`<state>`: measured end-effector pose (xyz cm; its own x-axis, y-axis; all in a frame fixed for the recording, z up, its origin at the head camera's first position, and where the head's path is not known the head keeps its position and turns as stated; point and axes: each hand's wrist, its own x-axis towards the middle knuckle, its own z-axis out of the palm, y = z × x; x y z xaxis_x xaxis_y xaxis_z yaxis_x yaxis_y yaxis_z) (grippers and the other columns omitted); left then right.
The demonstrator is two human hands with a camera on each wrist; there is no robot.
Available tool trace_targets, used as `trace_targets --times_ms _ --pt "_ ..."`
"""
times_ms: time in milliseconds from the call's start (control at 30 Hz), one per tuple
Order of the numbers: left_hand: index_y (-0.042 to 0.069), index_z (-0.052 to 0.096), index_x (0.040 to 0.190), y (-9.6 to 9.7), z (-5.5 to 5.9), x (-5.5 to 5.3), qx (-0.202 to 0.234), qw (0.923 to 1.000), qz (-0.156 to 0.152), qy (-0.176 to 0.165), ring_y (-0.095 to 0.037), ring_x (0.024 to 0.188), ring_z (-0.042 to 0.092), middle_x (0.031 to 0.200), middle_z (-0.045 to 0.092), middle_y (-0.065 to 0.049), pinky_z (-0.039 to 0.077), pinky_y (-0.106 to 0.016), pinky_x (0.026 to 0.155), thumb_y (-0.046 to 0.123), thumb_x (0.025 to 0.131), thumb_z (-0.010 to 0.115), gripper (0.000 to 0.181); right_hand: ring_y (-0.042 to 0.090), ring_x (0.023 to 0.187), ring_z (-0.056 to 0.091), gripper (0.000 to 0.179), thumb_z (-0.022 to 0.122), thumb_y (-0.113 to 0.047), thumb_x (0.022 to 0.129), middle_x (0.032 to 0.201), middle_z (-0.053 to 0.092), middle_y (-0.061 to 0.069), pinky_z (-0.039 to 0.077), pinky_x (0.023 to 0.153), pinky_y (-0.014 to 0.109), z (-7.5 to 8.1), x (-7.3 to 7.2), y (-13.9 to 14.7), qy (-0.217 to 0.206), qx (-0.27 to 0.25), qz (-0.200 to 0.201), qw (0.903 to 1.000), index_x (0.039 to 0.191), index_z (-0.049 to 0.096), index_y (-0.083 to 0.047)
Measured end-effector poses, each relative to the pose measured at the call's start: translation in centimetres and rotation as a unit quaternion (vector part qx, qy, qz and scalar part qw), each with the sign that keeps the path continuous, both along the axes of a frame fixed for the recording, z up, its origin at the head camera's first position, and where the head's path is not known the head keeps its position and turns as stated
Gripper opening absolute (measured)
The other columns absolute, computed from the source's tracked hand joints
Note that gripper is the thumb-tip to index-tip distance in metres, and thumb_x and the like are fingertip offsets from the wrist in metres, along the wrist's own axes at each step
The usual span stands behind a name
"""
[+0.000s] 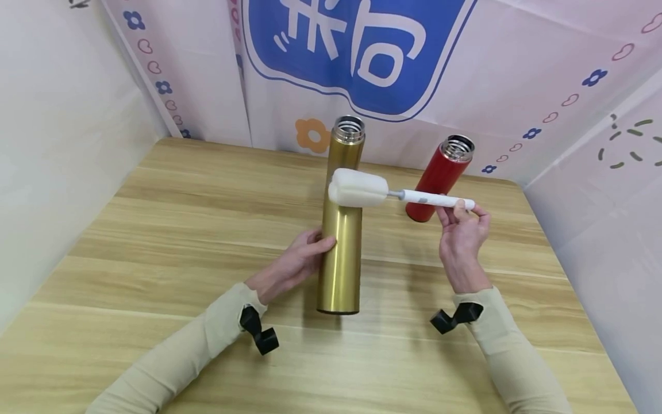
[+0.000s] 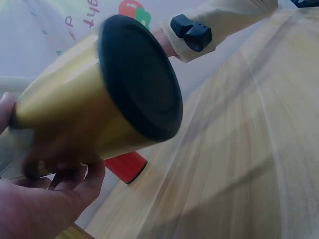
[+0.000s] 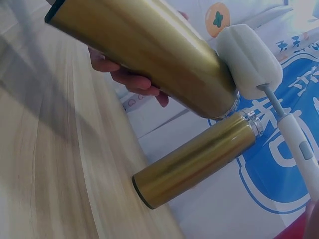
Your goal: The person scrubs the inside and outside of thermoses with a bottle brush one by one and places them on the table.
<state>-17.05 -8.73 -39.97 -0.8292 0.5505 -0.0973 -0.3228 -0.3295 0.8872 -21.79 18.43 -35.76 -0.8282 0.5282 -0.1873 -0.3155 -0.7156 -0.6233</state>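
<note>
My left hand [image 1: 305, 256] grips a gold bottle [image 1: 341, 261] around its side. The bottle is off the table, its dark base [image 2: 142, 79] showing in the left wrist view. Between thumb and fingers, my right hand [image 1: 464, 230] pinches the handle end of a white sponge bottle brush [image 1: 359, 188]. The brush lies level, its sponge head overlapping the held bottle's upper end in the head view and hiding its mouth. In the right wrist view, that sponge head [image 3: 249, 57] is right at the bottle's mouth end. Behind it stands a second gold bottle [image 3: 197, 162], uncapped.
A red bottle [image 1: 438, 175] with an open steel mouth stands at the back right, behind the brush handle. The wooden table [image 1: 170, 253] ends at a printed cloth backdrop [image 1: 207, 69]; pale cloth walls [image 1: 610, 230] flank both sides.
</note>
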Motion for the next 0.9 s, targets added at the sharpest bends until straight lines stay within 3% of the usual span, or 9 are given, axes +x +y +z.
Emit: trace_targets --times_ms 200,400,667,900 --pt "0.003 0.023 0.145 0.1 -0.2 0.0 0.007 0.9999 0.002 -0.012 -0.017 0.103 0.059 0.117 0.055 -0.005 0.049 -0.041 0.094 0.04 0.083 0.068 0.085 0.023 0.064 0.067 0.019 0.051 0.008 0.091 0.089 0.05 0.013 0.059 0.066 0.032 -0.3 0.2 0.2 0.018 0.024 -0.004 0.9995 0.092 0.039 -0.006" --pt "0.0 0.021 0.145 0.1 -0.2 -0.1 0.021 0.9996 0.012 -0.017 -0.015 0.105 0.057 0.117 0.055 -0.003 0.048 -0.035 0.094 0.031 0.095 0.054 0.068 0.02 0.061 0.067 0.018 0.049 0.008 0.091 0.081 0.052 0.012 0.059 0.066 0.032 -0.9 0.6 0.5 0.018 0.06 0.007 0.998 0.092 0.039 -0.006" --pt "-0.003 0.021 0.143 -0.2 -0.4 -0.3 0.026 0.9975 0.058 -0.03 -0.011 0.099 0.056 0.111 0.054 0.002 0.048 -0.03 0.088 0.025 0.1 0.043 0.056 0.019 0.063 0.067 0.016 0.044 0.009 0.093 0.082 0.052 0.01 0.059 0.067 0.031 -2.2 2.3 1.0 0.0 0.077 0.064 0.995 0.092 0.038 -0.006" --pt "-0.004 0.026 0.14 -0.6 -0.6 -0.6 0.025 0.9949 0.089 -0.042 -0.013 0.099 0.057 0.109 0.057 0.0 0.046 -0.031 0.091 0.031 0.098 0.048 0.059 0.02 0.065 0.07 0.017 0.042 0.01 0.093 0.073 0.062 0.01 0.059 0.065 0.03 -3.6 4.2 1.3 0.002 0.099 0.124 0.9874 0.094 0.036 -0.006"
